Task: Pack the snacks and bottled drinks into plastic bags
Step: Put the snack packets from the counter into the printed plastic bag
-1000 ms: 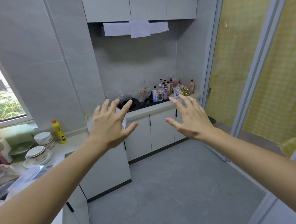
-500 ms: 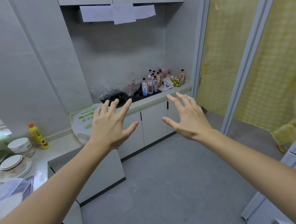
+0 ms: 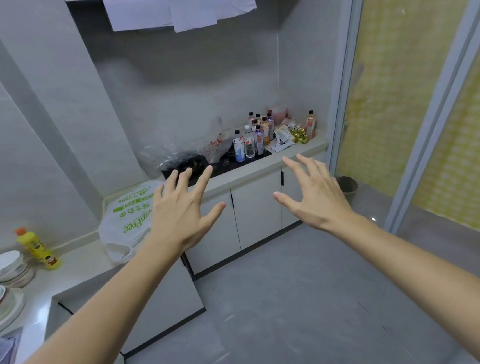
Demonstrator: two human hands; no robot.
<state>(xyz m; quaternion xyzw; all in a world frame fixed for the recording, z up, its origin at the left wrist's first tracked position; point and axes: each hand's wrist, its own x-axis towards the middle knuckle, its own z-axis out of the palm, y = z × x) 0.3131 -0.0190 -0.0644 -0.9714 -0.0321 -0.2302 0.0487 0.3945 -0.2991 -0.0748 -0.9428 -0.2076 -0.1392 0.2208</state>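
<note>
Taking the black stove top point(image 3: 216, 166) on the far counter as the landmark, I go from left to right. Far to its left, on the near counter, stand stacked bowls point(image 3: 5, 267) and a yellow bottle point(image 3: 38, 249). Just left of the stove lies a white plastic bag with green print point(image 3: 132, 218), flat and apparently empty, so it is probably meant for the packing. The left hand point(image 3: 183, 213) is raised in front of this bag, fingers spread and relaxed, holding nothing. On the left part of the stove lies a crumpled clear plastic bag point(image 3: 172, 156). On its right part, and just behind that, stand the bottled drinks point(image 3: 253, 138) close together, and to the right of the stove lie the snacks point(image 3: 288, 136) in small packets. The right hand point(image 3: 315, 195) is in front of the cabinet doors below, also spread and holding nothing. Both hands are well apart from the goods, so I judge that no item is packed yet. Between the person and the stove there is only bare floor; a small bin point(image 3: 347, 186) stands to the right of the cabinets, beside the sliding door.
</note>
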